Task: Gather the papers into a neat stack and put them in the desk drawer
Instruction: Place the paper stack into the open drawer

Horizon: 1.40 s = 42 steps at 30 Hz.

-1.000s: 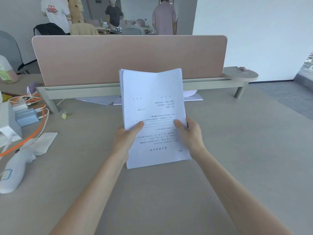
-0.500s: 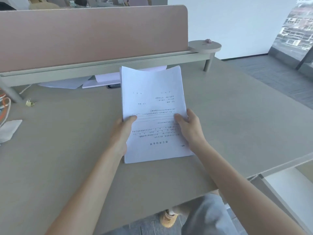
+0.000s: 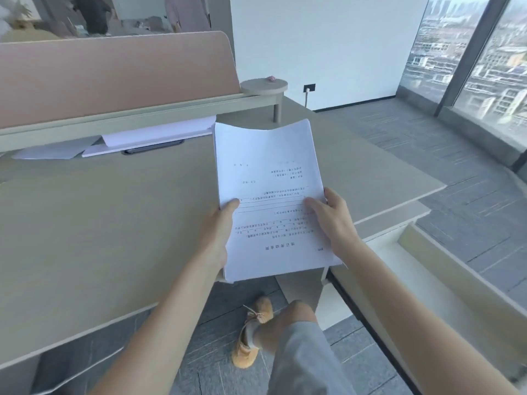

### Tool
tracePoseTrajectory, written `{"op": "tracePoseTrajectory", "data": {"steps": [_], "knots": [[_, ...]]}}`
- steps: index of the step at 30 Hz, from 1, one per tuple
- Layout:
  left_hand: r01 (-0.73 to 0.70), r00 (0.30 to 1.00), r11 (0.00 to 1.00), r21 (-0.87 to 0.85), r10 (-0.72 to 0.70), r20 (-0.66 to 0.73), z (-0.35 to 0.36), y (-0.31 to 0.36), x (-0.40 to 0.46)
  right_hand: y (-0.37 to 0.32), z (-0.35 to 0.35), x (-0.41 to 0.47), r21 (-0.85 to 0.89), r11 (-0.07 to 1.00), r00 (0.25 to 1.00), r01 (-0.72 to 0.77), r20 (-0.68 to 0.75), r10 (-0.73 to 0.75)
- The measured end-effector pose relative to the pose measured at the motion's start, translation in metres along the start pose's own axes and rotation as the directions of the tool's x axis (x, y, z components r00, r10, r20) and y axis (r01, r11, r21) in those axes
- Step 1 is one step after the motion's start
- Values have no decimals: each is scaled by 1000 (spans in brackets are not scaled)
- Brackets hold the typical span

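Beyond the near edge of a pale tabletop (image 3: pixel 94 223), loose sheets (image 3: pixel 159 132) and a dark flat device lie under a pink divider panel (image 3: pixel 114 72), and an open drawer (image 3: pixel 405 252) sits low at the right, with nothing between it and the hands. A neat stack of papers (image 3: pixel 268 178) is held in the air over the tabletop's corner, its long axis pointing away from the person, printed text upside down. Left hand (image 3: pixel 219 232) and right hand (image 3: pixel 330 220) each grip a long side, thumbs on top, fingers curled beneath.

Beige desk (image 3: pixel 99 223), loose sheets (image 3: pixel 154 135) atop.
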<state>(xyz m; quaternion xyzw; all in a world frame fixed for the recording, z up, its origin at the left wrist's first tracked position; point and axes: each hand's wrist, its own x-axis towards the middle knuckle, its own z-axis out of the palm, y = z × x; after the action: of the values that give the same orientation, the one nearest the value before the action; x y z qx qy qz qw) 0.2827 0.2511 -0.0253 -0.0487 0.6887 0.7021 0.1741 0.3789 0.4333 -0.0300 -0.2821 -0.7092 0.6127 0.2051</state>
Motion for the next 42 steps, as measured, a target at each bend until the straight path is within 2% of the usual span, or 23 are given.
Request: {"op": "tracePoseTrajectory", "data": {"steps": [6, 12, 19, 24, 32, 37, 39, 42], "knots": [[-22, 995, 998, 56, 16, 102, 83, -11, -53, 13, -101, -22, -21, 1000, 993, 23, -118, -25], [19, 966, 997, 73, -37, 257, 156, -36, -102, 41, -191, -37, -59, 998, 978, 4, -209, -16], [86, 938, 991, 103, -115, 327, 216, -81, -133, 87, -257, -54, -99, 990, 954, -102, -290, 69], [51, 943, 990, 135, -92, 320, 237, -120, -133, 120, -287, -55, -136, 976, 953, -171, -275, 128], [-103, 926, 952, 288, -14, 378, 244, -155, -133, 161, -314, -46, -181, 941, 942, -284, -236, 239], [-279, 894, 901, 333, 117, 432, 238, -179, -130, 178, -320, -36, -239, 911, 937, -335, -188, 295], [-349, 875, 866, 359, 164, 455, 236, -189, -126, 182, -319, -30, -288, 890, 932, -354, -192, 308], [-480, 834, 731, 485, 209, 510, 238, -195, -121, 185, -314, -23, -352, 858, 926, -373, -195, 323]]}}
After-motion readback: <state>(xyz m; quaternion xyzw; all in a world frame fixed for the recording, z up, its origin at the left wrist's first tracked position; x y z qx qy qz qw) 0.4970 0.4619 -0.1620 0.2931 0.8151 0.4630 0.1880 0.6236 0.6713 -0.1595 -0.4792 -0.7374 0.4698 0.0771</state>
